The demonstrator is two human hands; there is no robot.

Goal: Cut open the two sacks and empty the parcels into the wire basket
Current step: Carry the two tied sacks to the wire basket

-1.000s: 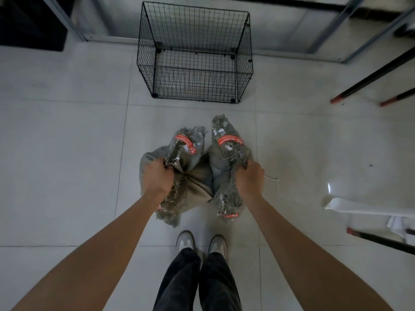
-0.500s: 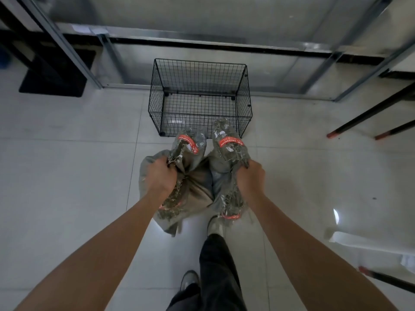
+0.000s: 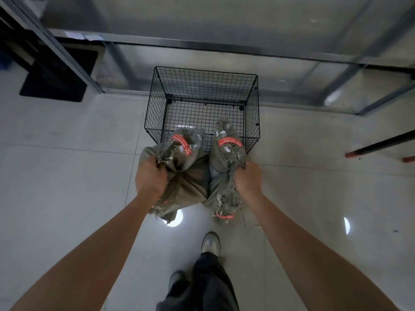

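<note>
Two grey-green woven sacks with frayed edges and red tape bands hang in front of me, off the floor. My left hand (image 3: 150,178) grips the gathered neck of the left sack (image 3: 187,176). My right hand (image 3: 246,178) grips the neck of the right sack (image 3: 222,158). The black wire basket (image 3: 251,122) stands on the floor just beyond the sacks, whose tops overlap its near edge. No parcels show; the basket looks empty.
A glass partition with metal frames runs behind the basket. A dark mat (image 3: 56,79) lies at the far left. Black rods with red tips (image 3: 379,144) slant in at the right. My feet and dark trousers (image 3: 208,277) are below, on glossy white tiles.
I have walked forward carrying both sacks; the basket is now much nearer, right behind the sacks. Both hands keep the same hold.
</note>
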